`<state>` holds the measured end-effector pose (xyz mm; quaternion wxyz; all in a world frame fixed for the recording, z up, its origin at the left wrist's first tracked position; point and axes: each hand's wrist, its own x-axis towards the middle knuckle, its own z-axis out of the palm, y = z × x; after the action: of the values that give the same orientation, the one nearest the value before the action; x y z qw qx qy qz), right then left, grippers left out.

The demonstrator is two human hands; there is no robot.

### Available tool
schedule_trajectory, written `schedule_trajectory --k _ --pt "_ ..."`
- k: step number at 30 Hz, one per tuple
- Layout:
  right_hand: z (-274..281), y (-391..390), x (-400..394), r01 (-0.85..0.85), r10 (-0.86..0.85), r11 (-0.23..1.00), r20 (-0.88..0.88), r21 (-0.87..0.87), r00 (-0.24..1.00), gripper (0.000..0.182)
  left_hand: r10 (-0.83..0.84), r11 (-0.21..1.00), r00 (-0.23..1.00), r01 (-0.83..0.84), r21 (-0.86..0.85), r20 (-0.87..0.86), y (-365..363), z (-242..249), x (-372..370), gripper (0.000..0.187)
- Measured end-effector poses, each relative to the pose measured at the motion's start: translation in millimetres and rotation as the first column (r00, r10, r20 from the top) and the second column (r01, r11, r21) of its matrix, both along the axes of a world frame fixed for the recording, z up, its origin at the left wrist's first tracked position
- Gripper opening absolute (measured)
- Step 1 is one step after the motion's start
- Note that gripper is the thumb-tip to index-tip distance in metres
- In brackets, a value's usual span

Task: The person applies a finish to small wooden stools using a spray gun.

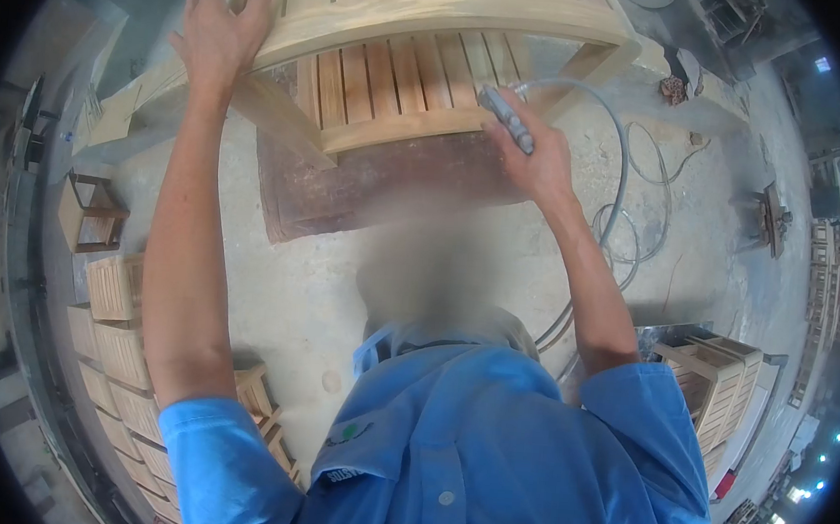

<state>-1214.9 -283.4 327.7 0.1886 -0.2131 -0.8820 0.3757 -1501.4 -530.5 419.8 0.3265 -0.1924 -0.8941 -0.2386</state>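
A pale wooden slatted table (447, 13) stands in front of me, with a lower slatted shelf (394, 80) between its legs. My left hand (224, 29) lies on the top's near left corner, fingers spread and thumb apart on the wood. In my right hand (539, 153) is a grey hand-held air tool (509, 119), gripped near the front of the shelf. A grey hose (625, 164) runs from the tool's far end. The tool's exact kind does not show, and my palm hides part of it.
Under the table lies a dark reddish-brown mat (386, 187). Hose loops (664, 187) lie on the concrete floor to the right. Several slatted wooden pieces (121, 358) stand stacked at the left, and more (723, 381) at the lower right. A small wooden frame (90, 212) stands at the left.
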Motion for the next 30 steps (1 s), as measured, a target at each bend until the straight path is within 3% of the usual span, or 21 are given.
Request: schedule_trajectory --k 5,8,11,14,17,20,23,25,30 --pt "-17.9 -7.0 55.0 -0.09 0.101 0.993 -0.138 0.082 0.985 0.048 0.033 0.999 0.992 -0.035 0.019 0.123 16.9 31.8 33.7 0.071" --pt "-14.9 -8.5 72.6 -0.076 0.083 0.996 -0.137 0.051 0.987 0.047 0.03 1.0 0.995 -0.031 0.007 0.098 19.6 28.2 24.0 0.071" --pt "-5.3 -0.3 60.4 -0.017 0.03 0.997 -0.166 0.078 0.986 0.047 0.045 0.999 0.994 -0.045 -0.002 0.095 15.7 27.4 27.4 0.066" --pt "7.3 10.2 36.0 0.055 -0.043 0.996 -0.18 0.064 0.983 0.047 -0.028 1.0 0.997 0.028 -0.001 0.075 1.9 10.4 2.9 0.083" --pt "9.2 20.3 18.5 0.08 -0.056 0.992 -0.222 0.101 0.973 0.047 -0.034 0.999 0.997 0.034 -0.005 0.067 2.6 7.0 -3.1 0.082" --pt "3.7 23.6 32.0 0.048 -0.026 0.988 -0.151 0.144 0.988 0.047 -0.036 0.999 0.999 0.036 -0.008 0.033 3.7 4.3 0.1 0.08" --pt "-2.7 16.9 63.9 0.032 -0.014 0.989 -0.122 0.144 0.992 0.046 0.022 0.999 0.979 -0.027 0.023 0.203 22.9 36.0 43.8 0.061" --pt "-5.2 12.7 70.5 0.012 0.013 0.989 -0.165 0.147 0.986 0.046 0.045 0.999 0.978 -0.047 0.005 0.205 28.3 39.3 53.8 0.058" --pt "-3.7 29.9 34.1 0.067 -0.036 0.981 -0.169 0.18 0.985 0.045 0.03 0.999 0.985 -0.036 0.034 0.171 29.1 28.4 54.2 0.057"
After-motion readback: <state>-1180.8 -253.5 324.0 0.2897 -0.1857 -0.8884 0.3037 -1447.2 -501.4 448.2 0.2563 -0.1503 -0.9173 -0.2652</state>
